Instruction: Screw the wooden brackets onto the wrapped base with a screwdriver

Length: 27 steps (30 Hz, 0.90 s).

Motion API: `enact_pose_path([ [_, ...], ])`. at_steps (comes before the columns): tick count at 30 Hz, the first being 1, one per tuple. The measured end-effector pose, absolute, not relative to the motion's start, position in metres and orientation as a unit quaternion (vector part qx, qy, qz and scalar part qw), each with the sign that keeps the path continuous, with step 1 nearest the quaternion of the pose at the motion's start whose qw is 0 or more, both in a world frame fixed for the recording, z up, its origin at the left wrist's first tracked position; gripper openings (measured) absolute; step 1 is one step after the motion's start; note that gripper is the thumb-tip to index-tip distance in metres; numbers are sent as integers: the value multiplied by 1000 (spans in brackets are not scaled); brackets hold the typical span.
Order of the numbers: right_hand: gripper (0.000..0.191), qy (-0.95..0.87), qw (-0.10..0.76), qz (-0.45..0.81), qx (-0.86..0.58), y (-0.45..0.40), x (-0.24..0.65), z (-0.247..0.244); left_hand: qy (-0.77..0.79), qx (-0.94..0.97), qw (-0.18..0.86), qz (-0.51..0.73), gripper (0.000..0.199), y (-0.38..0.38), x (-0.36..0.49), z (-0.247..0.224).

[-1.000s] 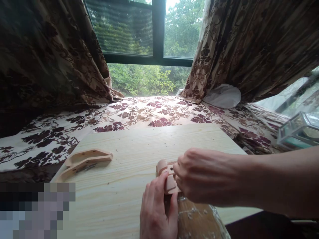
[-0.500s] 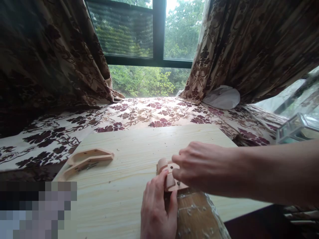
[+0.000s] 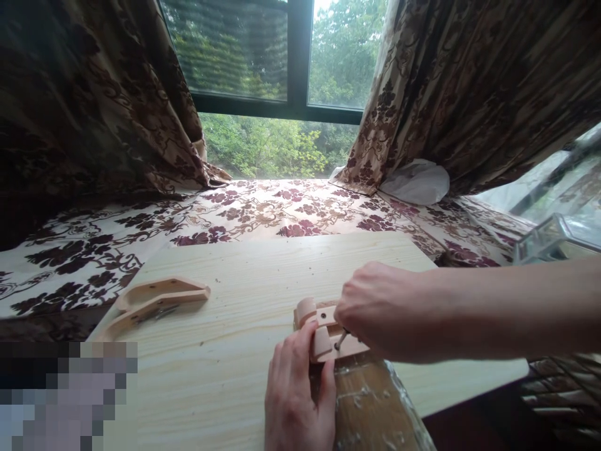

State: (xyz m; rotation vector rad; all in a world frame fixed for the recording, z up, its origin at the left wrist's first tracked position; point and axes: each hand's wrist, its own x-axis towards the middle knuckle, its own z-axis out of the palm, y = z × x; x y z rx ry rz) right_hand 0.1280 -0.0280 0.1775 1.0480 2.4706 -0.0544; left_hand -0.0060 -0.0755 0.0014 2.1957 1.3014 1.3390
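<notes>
Near the front of the board lie pale wooden pieces (image 3: pixel 322 341) with rounded ends and dark screw holes, resting partly on a brown block (image 3: pixel 370 401) wrapped in clear plastic. My left hand (image 3: pixel 295 388) grips their near-left end, index finger on top and thumb along the near edge. My right hand (image 3: pixel 370 307) is a fist above their right part. From it slants down a thin metal driver (image 3: pixel 342 339), its tip at the near hole; the handle is hidden in the fist.
Two more angled wooden pieces (image 3: pixel 164 294) lie at left on the light wooden board (image 3: pixel 244 269), thin metal items beside them. A floral cloth (image 3: pixel 263 210) spreads behind. At right are a clear plastic box (image 3: pixel 554 238) and a white bag (image 3: pixel 416 181).
My right hand has shifted slightly right and turned, so the driver's shaft now shows at the near hole. My left hand keeps its grip. The view has moved a little.
</notes>
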Motion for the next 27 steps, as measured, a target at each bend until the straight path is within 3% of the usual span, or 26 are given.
enact_pose_path([
  [5,6,897,266,-22,352,-31,121,189,452,751,132,463,44,-78,-4,4],
  [10,19,942,200,103,250,-40,130,183,453,741,132,478,40,-80,-2,5],
  [15,24,958,198,116,174,-41,135,174,458,737,131,479,42,-77,-3,4],
  [22,18,918,214,-25,332,-24,141,179,447,754,129,463,46,-75,-6,1],
  [27,22,891,225,-18,394,-24,142,182,449,757,128,458,45,-77,-5,1],
])
